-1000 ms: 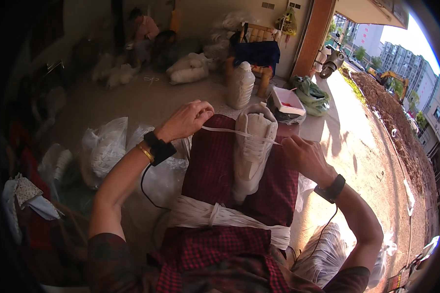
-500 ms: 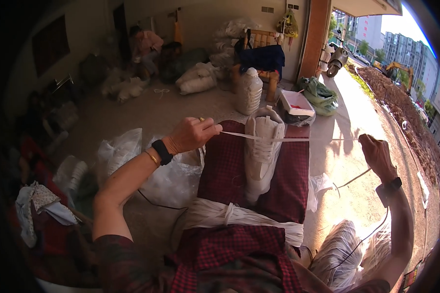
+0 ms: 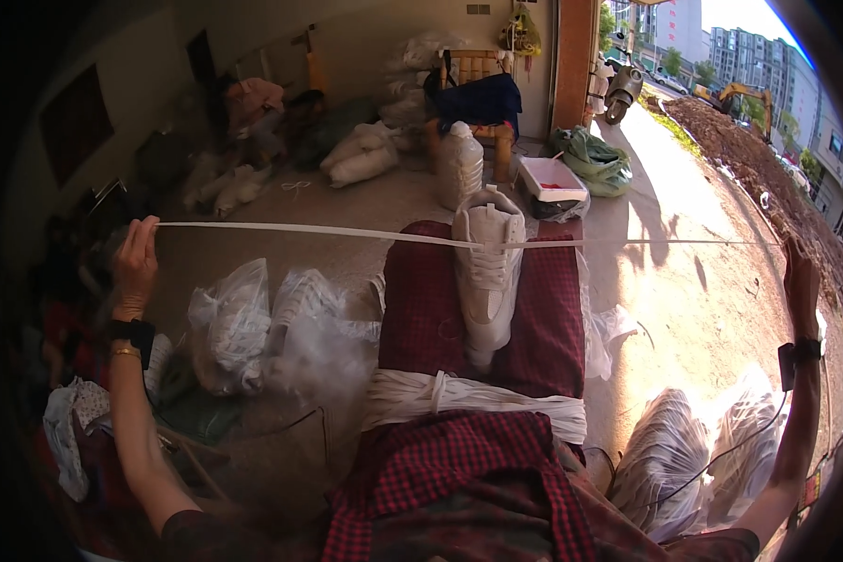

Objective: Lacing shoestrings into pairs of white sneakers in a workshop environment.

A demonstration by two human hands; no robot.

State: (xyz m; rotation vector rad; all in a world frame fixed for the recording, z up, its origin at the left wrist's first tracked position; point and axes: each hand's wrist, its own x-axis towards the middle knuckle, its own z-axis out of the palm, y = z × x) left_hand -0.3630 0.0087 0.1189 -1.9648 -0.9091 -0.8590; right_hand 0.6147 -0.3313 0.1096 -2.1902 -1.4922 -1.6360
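Note:
A pale sneaker (image 3: 485, 314) rests on the dark red checked cloth (image 3: 417, 309) over my lap, its toe toward me. A white shoelace (image 3: 300, 229) runs through its upper eyelets and stretches out taut to both sides. Far to the left, my left hand (image 3: 136, 262) pinches one end of the lace, arm extended. At the far right, my right hand (image 3: 801, 286) is closed at the other end; shade makes its fingers hard to make out. A bundle of white laces (image 3: 478, 401) lies across my lap, nearer than the shoe.
Clear plastic bags (image 3: 229, 323) lie on the floor at left. Bundles of white laces (image 3: 665, 450) stand at lower right. Beyond the shoe are a plastic bottle (image 3: 459, 164), a white tray (image 3: 551, 178) and a green bag (image 3: 592, 161). A person (image 3: 255, 108) sits at the back left.
Both hands have moved outward, the left much farther, drawing the lace out long on either side of the shoe. The view has shifted slightly.

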